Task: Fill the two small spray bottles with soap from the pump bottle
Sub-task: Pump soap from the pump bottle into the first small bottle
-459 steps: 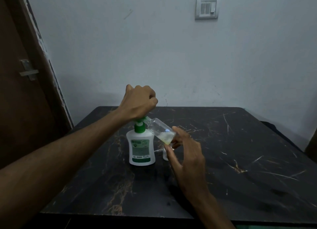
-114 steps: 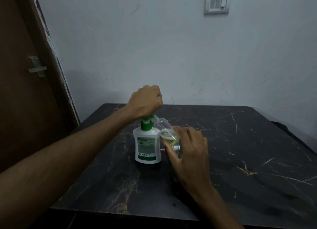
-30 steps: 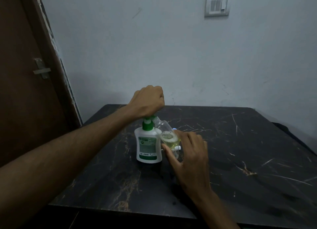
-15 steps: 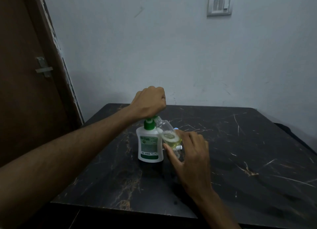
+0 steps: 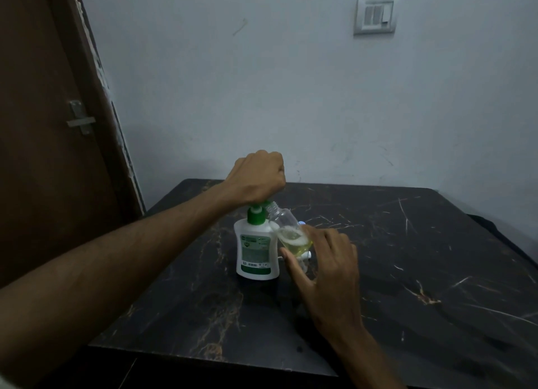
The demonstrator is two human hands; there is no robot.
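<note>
L hand point(image 5: 259, 178), fist curled, sits on pump bottle point(image 5: 255, 247) head. R hand point(image 5: 326, 260) fingers pinch tilted spray bottle point(image 5: 289, 230), neck at pump spout, just right of pump bottle.

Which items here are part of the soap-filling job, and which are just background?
In the job: pump bottle; small spray bottle held tilted at its nozzle; left hand on the pump; right hand.
Background: table; wall switch; door.

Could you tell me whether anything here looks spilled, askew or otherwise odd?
No spill shows on the dark marble table. Only the small clear spray bottle sits askew: the right hand holds it tilted, neck to the white green-topped pump bottle, evidently deliberately.
</note>
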